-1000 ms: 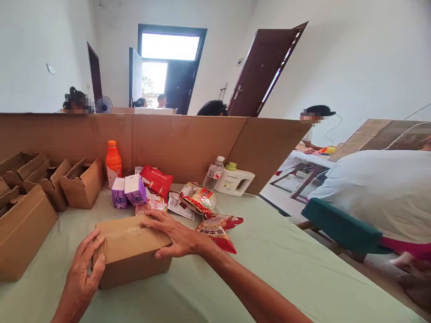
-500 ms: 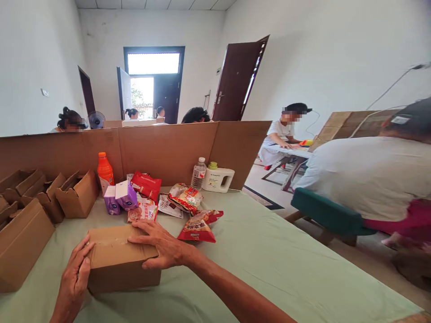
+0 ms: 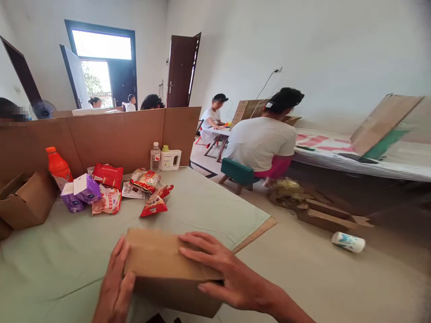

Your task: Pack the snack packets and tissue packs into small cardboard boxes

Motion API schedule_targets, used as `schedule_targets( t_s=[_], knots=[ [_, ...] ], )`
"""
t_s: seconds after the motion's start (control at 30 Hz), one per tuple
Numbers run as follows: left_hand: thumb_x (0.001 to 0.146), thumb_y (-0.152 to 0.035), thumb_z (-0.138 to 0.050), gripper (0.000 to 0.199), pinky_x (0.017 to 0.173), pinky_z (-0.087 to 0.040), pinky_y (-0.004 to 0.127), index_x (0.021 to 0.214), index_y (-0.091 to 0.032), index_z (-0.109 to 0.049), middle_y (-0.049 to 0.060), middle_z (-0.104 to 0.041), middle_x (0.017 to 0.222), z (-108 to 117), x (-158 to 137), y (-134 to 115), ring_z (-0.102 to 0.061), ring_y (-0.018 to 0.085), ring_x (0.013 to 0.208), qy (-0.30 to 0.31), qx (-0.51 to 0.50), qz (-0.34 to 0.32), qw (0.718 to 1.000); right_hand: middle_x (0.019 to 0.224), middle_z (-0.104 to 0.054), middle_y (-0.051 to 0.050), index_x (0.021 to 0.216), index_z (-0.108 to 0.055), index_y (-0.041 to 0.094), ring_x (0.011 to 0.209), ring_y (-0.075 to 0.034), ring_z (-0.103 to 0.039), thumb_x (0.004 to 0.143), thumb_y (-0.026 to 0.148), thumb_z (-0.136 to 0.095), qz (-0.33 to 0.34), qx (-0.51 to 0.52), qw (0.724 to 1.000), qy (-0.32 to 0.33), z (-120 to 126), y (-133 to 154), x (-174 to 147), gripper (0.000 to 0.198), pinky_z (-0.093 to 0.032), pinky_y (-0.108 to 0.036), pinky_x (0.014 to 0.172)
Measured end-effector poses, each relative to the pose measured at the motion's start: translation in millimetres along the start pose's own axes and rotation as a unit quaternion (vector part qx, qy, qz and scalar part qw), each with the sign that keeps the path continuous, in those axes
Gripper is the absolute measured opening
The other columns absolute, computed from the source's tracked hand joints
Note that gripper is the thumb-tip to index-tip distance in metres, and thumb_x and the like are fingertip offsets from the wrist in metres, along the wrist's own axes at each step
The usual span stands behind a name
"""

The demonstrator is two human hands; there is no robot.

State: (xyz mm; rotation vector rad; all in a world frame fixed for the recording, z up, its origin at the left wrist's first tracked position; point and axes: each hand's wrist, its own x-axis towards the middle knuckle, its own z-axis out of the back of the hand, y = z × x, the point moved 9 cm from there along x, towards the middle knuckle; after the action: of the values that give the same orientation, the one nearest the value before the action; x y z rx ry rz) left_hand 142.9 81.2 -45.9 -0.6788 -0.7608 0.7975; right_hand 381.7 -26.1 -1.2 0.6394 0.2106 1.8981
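Between my two hands is a closed brown cardboard box point(image 3: 158, 258), close to the table's near right side. My left hand point(image 3: 114, 282) presses against its left end, the thumb at the near corner. Across the top and right end lies my right hand point(image 3: 225, 273), fingers spread over the lid and thumb on the near face. The box's underside is hidden, so I cannot tell whether it touches the table. Beyond it, on the green cloth point(image 3: 198, 193), are snack bags point(image 3: 156, 204), purple tissue packs point(image 3: 85, 188) and an orange drink bottle point(image 3: 58, 166).
Open cardboard boxes point(image 3: 28, 202) stand at the left. A cardboard screen point(image 3: 117, 137) backs the table, with a clear bottle point(image 3: 155, 158) and a white jug point(image 3: 170, 160) before it. A co-worker point(image 3: 261, 139) sits to the right. A tissue roll point(image 3: 348, 242) lies on the floor.
The view has swung right, bringing the floor and another table in. Both hands have carried the box rightward and nearer me, away from the snack bags.
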Motion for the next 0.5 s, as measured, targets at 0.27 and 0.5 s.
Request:
schedule_targets(
  t_s=[0.27, 0.5],
  knots=[
    [0.101, -0.044, -0.046, 0.054, 0.119, -0.035, 0.055, 0.153, -0.029, -0.043, 0.01, -0.022, 0.17, -72, 44, 4, -0.03, 0.032, 0.153, 0.119, 0.038, -0.037, 0.991, 0.145, -0.06, -0.014, 0.14, -0.063, 0.023, 0.131, -0.036, -0.055, 0.087, 0.045, -0.062, -0.249, -0.191, 0.935, -0.163, 93, -163, -72, 0.057, -0.046, -0.054, 0.109],
    [0.098, -0.043, -0.049, 0.047, 0.109, -0.05, 0.056, 0.14, -0.025, -0.058, 0.013, -0.043, 0.16, 0, 38, 124, -0.051, 0.033, 0.14, -0.04, 0.223, -0.001, 0.974, 0.145, -0.059, -0.014, 0.134, -0.066, 0.025, 0.125, -0.04, -0.056, 0.086, 0.039, -0.063, -0.413, -0.243, 0.86, -0.176, 132, -290, 27, 0.05, -0.05, -0.056, 0.097]
  ],
)
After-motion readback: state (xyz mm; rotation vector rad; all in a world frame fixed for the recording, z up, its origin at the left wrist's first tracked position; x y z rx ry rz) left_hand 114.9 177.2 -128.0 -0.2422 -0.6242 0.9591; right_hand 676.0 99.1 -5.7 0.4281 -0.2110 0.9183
